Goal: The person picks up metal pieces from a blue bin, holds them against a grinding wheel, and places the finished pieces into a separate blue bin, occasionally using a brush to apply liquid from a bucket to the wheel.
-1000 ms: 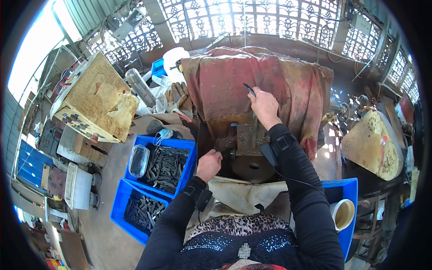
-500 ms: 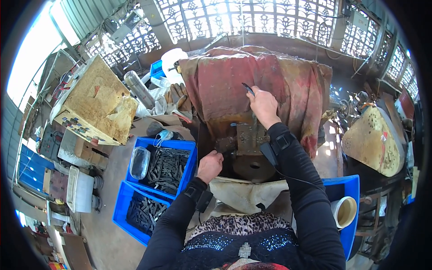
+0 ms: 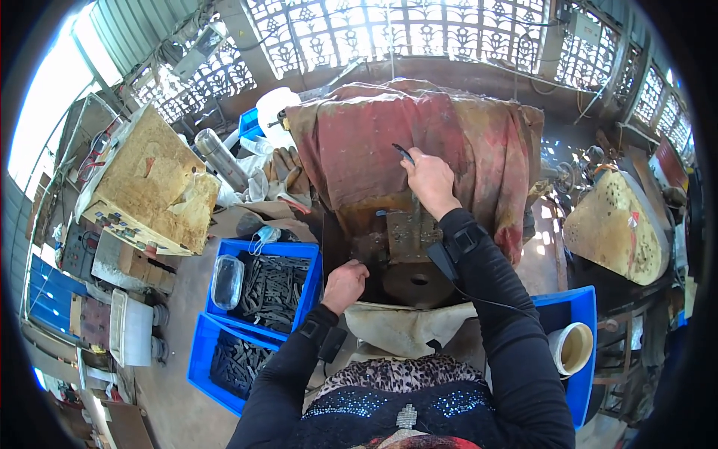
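My right hand (image 3: 428, 181) is raised against the red cloth (image 3: 419, 142) that drapes the machine, closed around a small dark lever (image 3: 402, 153). Below it stand a rusty metal block (image 3: 407, 236) and a round disc with a centre hole (image 3: 417, 280). At the left side of that block my left hand (image 3: 345, 285) is curled with the fingers together; what it pinches is too small to tell. Both forearms wear black sleeves with dark bands at the wrists.
Two blue bins (image 3: 262, 288) (image 3: 224, 363) of dark metal pieces sit at my left, one with a clear lidded box (image 3: 226, 281). A blue bin (image 3: 576, 329) with a tape roll (image 3: 572, 348) is at my right. A wooden crate (image 3: 153, 183), gloves (image 3: 288, 168) and clutter lie beyond.
My left hand has shifted slightly up and right toward the metal block. My right hand stays on the lever against the cloth.
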Demonstrator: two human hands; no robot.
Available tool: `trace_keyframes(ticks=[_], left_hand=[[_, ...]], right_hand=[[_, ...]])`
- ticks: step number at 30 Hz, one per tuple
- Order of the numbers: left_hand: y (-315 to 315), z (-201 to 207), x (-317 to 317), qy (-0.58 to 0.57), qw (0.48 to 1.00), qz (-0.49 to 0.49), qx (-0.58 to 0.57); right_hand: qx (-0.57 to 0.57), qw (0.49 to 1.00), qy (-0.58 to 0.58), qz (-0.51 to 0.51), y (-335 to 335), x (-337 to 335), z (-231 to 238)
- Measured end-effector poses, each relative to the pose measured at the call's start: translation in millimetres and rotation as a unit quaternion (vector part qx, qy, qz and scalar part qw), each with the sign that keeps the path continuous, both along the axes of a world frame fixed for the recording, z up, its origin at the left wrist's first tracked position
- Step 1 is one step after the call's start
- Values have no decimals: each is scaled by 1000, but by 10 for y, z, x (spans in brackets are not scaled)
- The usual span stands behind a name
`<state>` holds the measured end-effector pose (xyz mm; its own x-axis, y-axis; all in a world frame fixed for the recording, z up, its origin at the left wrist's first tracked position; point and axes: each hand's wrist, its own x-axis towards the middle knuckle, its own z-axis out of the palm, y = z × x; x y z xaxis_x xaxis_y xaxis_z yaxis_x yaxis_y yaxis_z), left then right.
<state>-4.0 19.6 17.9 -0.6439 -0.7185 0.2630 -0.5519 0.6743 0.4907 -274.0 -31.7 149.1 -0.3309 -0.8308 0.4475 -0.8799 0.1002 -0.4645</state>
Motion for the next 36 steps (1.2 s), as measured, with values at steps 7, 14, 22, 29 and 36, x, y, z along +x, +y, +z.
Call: trace_keyframes(ticks=[7,14,22,29,36], left_hand=[[15,37,-13,12,1000,-6,16],[-48,9,4,65,994,-26,82],[-137,-133,13,144,983,-20,112],[-54,-38,3,131,958,42,252],[-83,-148,51,149,976,23,157]], right_hand=[[-1,1000,-5,-2,7,6,2],[-11,1000,1,0,-6,-9,-16],[-9,1000,4,-1,-42,-11,-2],[-5,1000,6,-8,33,11,-23],[-26,1000,2,9,46,17,30]])
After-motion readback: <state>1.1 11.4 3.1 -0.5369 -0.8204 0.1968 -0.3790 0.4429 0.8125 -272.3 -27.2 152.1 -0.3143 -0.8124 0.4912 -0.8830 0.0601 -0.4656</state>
